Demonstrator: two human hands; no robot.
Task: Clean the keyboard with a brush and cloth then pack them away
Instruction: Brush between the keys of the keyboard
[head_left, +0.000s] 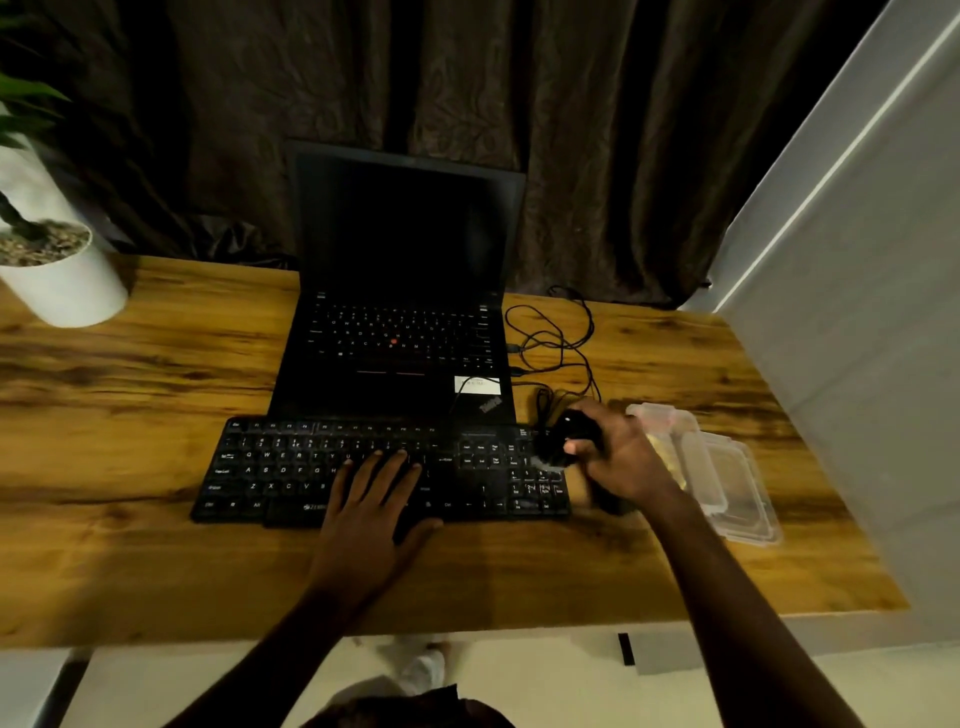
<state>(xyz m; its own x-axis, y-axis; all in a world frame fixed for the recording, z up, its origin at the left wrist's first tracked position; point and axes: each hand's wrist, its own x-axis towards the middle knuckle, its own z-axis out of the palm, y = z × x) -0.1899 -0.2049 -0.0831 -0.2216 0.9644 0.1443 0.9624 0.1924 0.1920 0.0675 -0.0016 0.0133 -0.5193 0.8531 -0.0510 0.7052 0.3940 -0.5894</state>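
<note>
two hands over a flat black plastic keyboard (382, 470) at the centre of the frame, on a wooden desk (156, 374).

left hand (371, 512) lies spread flat on the keys, holding nothing. right hand (618, 457) is closed around a dark, blurred brush (563, 439) at the keyboard's right end. clear plastic container (727, 478) sits just right of that hand; open black laptop (400, 312) stands behind the keyboard.

Desk (156, 374) bears keyboard (291, 467), laptop (400, 332) (open), pot (67, 291).
</note>
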